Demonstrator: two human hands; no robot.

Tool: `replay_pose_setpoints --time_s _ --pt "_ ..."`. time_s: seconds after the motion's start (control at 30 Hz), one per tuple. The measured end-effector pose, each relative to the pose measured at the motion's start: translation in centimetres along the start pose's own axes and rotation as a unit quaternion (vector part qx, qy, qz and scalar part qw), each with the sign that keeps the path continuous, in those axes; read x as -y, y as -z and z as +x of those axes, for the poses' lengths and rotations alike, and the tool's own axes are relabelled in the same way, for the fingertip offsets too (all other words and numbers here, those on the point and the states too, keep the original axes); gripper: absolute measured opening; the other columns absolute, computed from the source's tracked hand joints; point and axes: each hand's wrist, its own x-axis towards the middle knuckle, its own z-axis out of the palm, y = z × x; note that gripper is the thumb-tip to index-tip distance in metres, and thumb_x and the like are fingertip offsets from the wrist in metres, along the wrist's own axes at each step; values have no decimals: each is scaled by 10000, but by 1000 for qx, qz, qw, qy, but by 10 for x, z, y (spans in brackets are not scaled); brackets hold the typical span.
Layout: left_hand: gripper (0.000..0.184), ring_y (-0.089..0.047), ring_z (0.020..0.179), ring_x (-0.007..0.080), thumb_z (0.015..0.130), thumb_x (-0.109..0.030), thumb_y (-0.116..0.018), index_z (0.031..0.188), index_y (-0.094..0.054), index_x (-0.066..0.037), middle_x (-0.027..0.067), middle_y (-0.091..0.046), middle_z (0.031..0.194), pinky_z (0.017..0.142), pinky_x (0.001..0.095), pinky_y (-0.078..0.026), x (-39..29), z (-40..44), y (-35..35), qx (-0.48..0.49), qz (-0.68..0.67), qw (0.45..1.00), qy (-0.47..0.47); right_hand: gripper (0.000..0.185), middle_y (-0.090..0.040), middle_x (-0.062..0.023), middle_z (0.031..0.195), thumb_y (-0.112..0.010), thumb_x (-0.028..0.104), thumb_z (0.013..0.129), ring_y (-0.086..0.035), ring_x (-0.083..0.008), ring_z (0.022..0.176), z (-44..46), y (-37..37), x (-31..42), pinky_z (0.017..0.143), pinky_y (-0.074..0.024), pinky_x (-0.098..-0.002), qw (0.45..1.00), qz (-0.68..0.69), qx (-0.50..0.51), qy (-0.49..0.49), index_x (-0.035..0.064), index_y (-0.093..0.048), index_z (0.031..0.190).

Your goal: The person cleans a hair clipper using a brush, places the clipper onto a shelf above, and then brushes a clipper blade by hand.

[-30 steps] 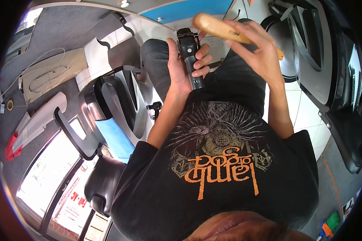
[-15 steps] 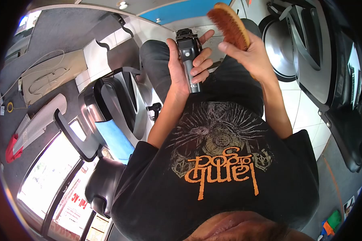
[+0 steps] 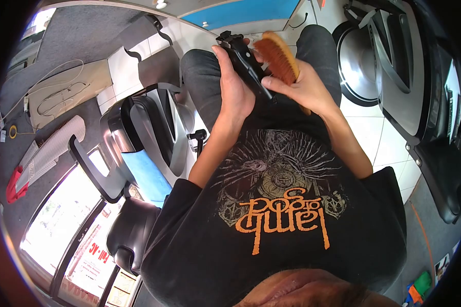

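Note:
My left hand (image 3: pixel 235 94) is closed around a black hair clipper (image 3: pixel 247 69), thumb along its left side and the other fingers mostly hidden behind it. The clipper tilts, with its blade head toward the upper left. My right hand (image 3: pixel 312 89) grips a curved wooden brush (image 3: pixel 279 56) with reddish-brown bristles. Those bristles sit close beside the clipper's right side; whether they touch it I cannot tell. My right thumb lies at the clipper's lower end. Both things are held above my lap, between my knees.
A black salon chair (image 3: pixel 148 133) with a blue cloth (image 3: pixel 146 174) on it stands at left. Another chair (image 3: pixel 399 56) with a round metal base (image 3: pixel 361 64) is at right. A blue-fronted cabinet (image 3: pixel 246 18) is ahead. Cables lie on a board (image 3: pixel 69 94) at far left.
The brush has come down and left to the clipper's side. The clipper has turned from nearly upright to leaning left. My left fingers no longer show across its front.

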Motion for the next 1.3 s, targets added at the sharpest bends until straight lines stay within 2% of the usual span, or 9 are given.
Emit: replay_pose_setpoints --time_s 0.1,0.37,0.5,0.67,0.83,0.9,1.03,1.17,1.3 --pt "725 -628 1149 176 1084 -743 -359 1346 -573 -100 35 -648 1168 1045 389 -516 -5 -1 -16 -38 -11 999 3 703 -750 -87 1220 -916 347 883 -690 -171 1141 -2 -3 -5 1005 -540 -323 997 -35 34 -62 11 -647 1439" --pt "866 -661 1175 220 1054 -805 -261 1417 -564 -80 89 -678 1252 1063 409 -536 -7 -1 -15 34 -32 997 57 578 -681 -8 983 -899 293 903 -577 -53 696 -9 -8 -11 542 -439 -229 983 155 -17 -98 2 -646 1334" --pt "928 -656 1211 229 1038 -827 -237 1431 -578 -59 115 -681 1297 1096 432 -525 -8 0 -16 68 -34 995 72 609 -697 -27 1051 -910 240 892 -645 -92 825 -14 -15 -9 682 -537 -259 990 135 -41 -31 -15 -622 1364" --pt "784 -686 778 177 1099 -735 -292 1295 -619 -50 96 -713 1062 758 332 -602 6 18 -7 -6 -7 997 77 625 -708 -58 1169 -918 211 886 -673 -139 1057 -21 -17 -6 931 -572 -317 991 125 -45 -33 -25 -613 1379" --pt "412 -452 480 100 1176 -372 -478 950 -658 -79 -4 -597 669 467 273 -398 48 63 52 -100 67 992 38 584 -711 -53 1157 -908 186 899 -674 -130 1027 -22 -11 -8 914 -572 -313 994 100 -41 -29 -29 -620 1360" --pt "459 -419 461 96 1180 -365 -471 855 -632 -84 -23 -540 592 454 280 -371 71 64 34 -169 109 979 -19 575 -711 -49 1141 -908 192 900 -676 -128 1008 -23 -10 -7 906 -575 -316 994 101 -46 -21 -29 -625 1349" --pt "407 -561 612 86 1183 -343 -466 1000 -670 -41 20 -630 718 504 266 -445 58 58 66 -55 161 984 50 577 -707 -39 1116 -913 212 896 -674 -126 996 -22 -11 -3 910 -572 -325 995 93 -45 -3 -24 -631 1341" --pt "419 -624 931 76 1184 -349 -466 1355 -592 11 68 -695 1045 731 290 -528 52 51 61 -31 174 983 -48 574 -705 -28 1102 -911 209 899 -668 -121 1002 -23 -10 -3 915 -563 -327 997 16 -63 35 -17 -633 1348" --pt "456 -626 1211 192 1188 -365 -419 1423 -556 1 121 -686 1294 1037 397 -503 14 31 16 7 138 985 -106 688 -694 -56 1276 -902 173 904 -650 -136 1136 -20 -8 -8 1016 -526 -320 999 15 -39 33 -10 -572 1479"
